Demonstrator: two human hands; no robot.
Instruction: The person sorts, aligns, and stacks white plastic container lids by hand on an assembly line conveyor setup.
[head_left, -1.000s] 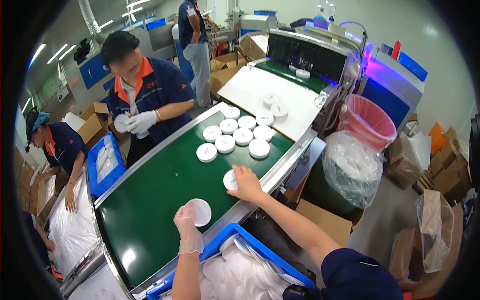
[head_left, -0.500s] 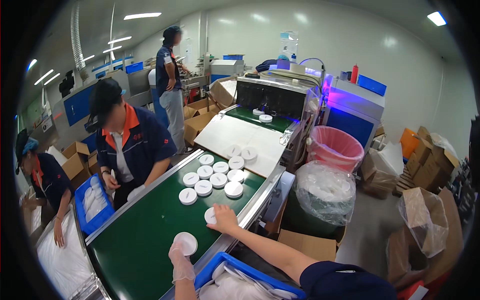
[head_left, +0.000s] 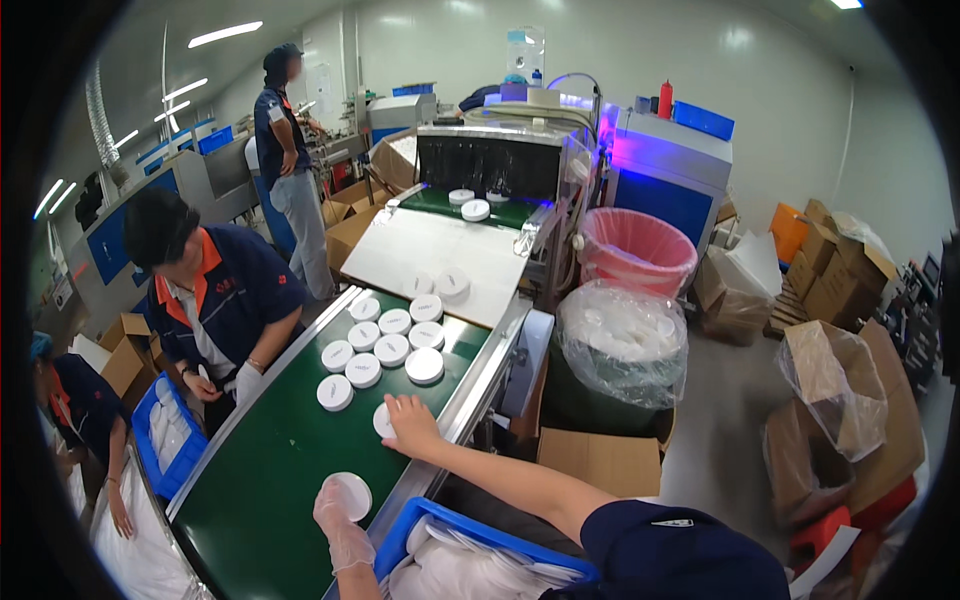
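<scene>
Several white, round, lid-like pieces with dark print on top lie in a cluster on the green conveyor belt. Just nearer than them, my bare right hand has its fingers closed on another white round lid at the belt surface. My left hand, in a thin clear glove, grips a white disc with a plain face, held over the near part of the belt. Below my hands, a blue bin holds many thin white discs.
A white board slopes from the machine opening to the belt. Across the belt, a co-worker stands beside another blue bin. A pink-lined bin, a bagged bin and cartons stand right.
My view has turned to the right, so the scene sits farther left. The co-worker across the belt has lowered their head. Both my hands still hold their pieces.
</scene>
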